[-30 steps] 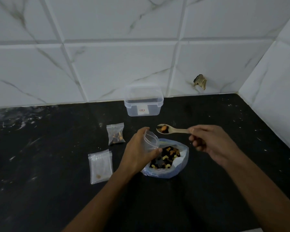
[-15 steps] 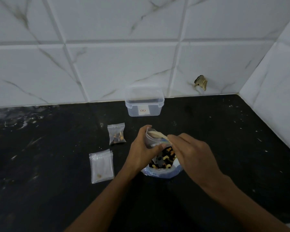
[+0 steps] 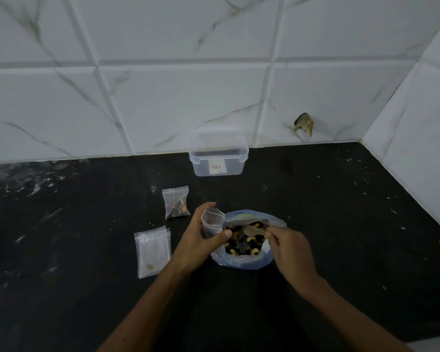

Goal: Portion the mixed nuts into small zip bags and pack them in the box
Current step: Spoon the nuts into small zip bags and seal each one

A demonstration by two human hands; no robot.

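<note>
The spoon (image 3: 252, 231) has come out of the small zip bag (image 3: 212, 222) and gone down into the mixed nuts (image 3: 244, 242) in the big bag (image 3: 241, 261), so another scoop is starting. The left hand (image 3: 201, 241) grips the small bag open; the right hand (image 3: 290, 247) pinches the spoon handle. A filled bag (image 3: 176, 203) lies at eleven o'clock from the hands, the box (image 3: 218, 154) at twelve, spare bags (image 3: 152, 250) at nine.

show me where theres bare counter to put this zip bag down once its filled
Free: the dark counter right of the nut bag, out to the side wall; also the stretch between the lidded box and the nut bag. Crowded: left of the left hand, where the filled zip bag and the stack of empty zip bags lie close together.
</note>
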